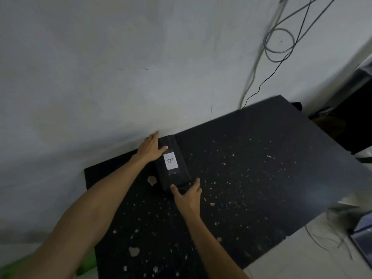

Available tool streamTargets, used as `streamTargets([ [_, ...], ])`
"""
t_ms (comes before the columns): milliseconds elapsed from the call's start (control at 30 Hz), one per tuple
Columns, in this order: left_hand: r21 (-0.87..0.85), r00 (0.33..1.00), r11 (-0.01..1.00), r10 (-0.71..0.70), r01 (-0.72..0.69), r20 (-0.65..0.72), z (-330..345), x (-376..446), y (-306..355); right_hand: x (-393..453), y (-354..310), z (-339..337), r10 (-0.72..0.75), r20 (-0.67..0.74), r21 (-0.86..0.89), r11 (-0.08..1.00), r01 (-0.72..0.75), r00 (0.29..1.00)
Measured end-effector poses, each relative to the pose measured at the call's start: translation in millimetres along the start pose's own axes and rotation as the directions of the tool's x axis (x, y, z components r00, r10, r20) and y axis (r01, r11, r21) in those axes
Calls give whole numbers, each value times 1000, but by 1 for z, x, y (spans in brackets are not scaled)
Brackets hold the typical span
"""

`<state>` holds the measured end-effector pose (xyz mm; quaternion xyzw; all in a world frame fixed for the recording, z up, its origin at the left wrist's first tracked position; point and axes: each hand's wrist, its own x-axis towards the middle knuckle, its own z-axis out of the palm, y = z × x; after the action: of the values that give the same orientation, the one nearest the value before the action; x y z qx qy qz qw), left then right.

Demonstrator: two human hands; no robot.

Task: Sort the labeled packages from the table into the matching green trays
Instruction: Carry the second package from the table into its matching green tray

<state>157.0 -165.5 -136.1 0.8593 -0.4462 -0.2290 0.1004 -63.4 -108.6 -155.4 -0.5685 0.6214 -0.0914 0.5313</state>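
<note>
A person's two bare forearms reach forward over a black tabletop (261,168) speckled with pale chips and flecks. The table is seen from above and at a tilt, its far edge against a plain white wall (100,67).

Near the far left part of the table lies a long, rectangular black package (177,176), flat on the surface, with its length running from far to near. On its top face is a white paper label (170,161) with a handwritten letter B, taped down.

The left hand (151,148) rests at the far end of the package, on its left side, palm down and fingers spread, with the thumb lying across the top face just above the label. The right hand (188,195) is at the near end of the package, fingers curled around its near right corner and thumb pressed on the near edge. Both hands are in contact with the package, gripping it from opposite ends; whether it is lifted off the table cannot be told.

At the near left corner of the view, beside the left forearm, a blurred patch of bright green (88,260) shows beyond the table's edge. Grey and black cables (278,45) hang in loops on the wall at far right. The floor at near right is pale, with thin wires lying on it.
</note>
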Motion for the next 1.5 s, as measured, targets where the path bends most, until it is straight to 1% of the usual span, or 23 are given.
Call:
streamTargets([
  [100, -62, 997, 995, -70, 73, 44, 9, 11, -3, 17, -2, 11, -13, 17, -69, 997, 14, 1000],
  [233, -66, 990, 989, -127, 130, 56, 20, 16, -2, 34, -3, 20, -34, 67, -58, 998, 38, 997],
  [300, -78, 984, 983, -163, 168, 67, 20, 18, -1, 39, -4, 24, -46, 92, -91, 994, 55, 995],
  [433, -98, 977, 972, -213, 214, 21, 20, 9, 0, 42, -2, 19, -139, 125, -251, 954, 166, 982],
  [500, -159, 966, 955, -258, 251, -22, 12, 1, -1, 44, -2, 9, -205, 151, -332, 911, 245, 967],
  [567, -267, 941, 925, -313, 270, -131, -10, -23, 0, 41, -14, -12, -309, 215, -367, 853, 370, 926],
  [633, -345, 902, 905, -346, 249, -258, -30, -49, 0, 38, -27, -34, -404, 284, -356, 798, 487, 869],
  [733, -399, 856, 896, -353, 194, -377, -37, -66, -6, 57, -43, -60, -473, 365, -306, 753, 583, 802],
  [800, -473, 844, 870, -353, 138, -405, -41, -76, -5, 64, -55, -74, -518, 395, -291, 713, 638, 759],
  [867, -566, 858, 818, -361, 103, -365, -50, -83, 0, 70, -71, -83, -574, 399, -278, 667, 691, 715],
  [900, -601, 860, 794, -368, 93, -353, -57, -91, 5, 67, -83, -88, -608, 408, -261, 638, 725, 682],
  [967, -624, 844, 778, -376, 64, -382, -73, -108, 14, 58, -110, -98, -655, 421, -208, 603, 770, 627],
  [1033, -611, 807, 791, -377, 25, -454, -89, -122, 25, 45, -138, -108, -701, 379, -141, 602, 786, 604],
  [1067, -603, 782, 798, -381, 7, -494, -95, -128, 32, 37, -151, -111, -730, 327, -108, 602, 791, 600],
  [1167, -597, 708, 799, -380, -73, -595, -109, -143, 59, 12, -186, -118, -797, 78, -82, 594, 801, 599],
  [1200, -599, 684, 794, -382, -101, -621, -113, -146, 68, 5, -197, -121, -803, 5, -84, 593, 801, 596],
  [1233, -601, 656, 790, -388, -125, -647, -118, -150, 76, -1, -208, -124, -809, -36, -77, 588, 805, 587],
  [1367, -575, 531, 800, -416, -172, -738, -144, -169, 95, -20, -239, -141, -844, -38, -1, 536, 844, 535],
  [1433, -552, 469, 811, -419, -191, -778, -156, -180, 100, -30, -250, -150, -860, -39, 75, 505, 860, 509],
  [1500, -542, 415, 814, -429, -207, -802, -168, -190, 104, -41, -260, -157, -866, -45, 157, 486, 859, 498],
])
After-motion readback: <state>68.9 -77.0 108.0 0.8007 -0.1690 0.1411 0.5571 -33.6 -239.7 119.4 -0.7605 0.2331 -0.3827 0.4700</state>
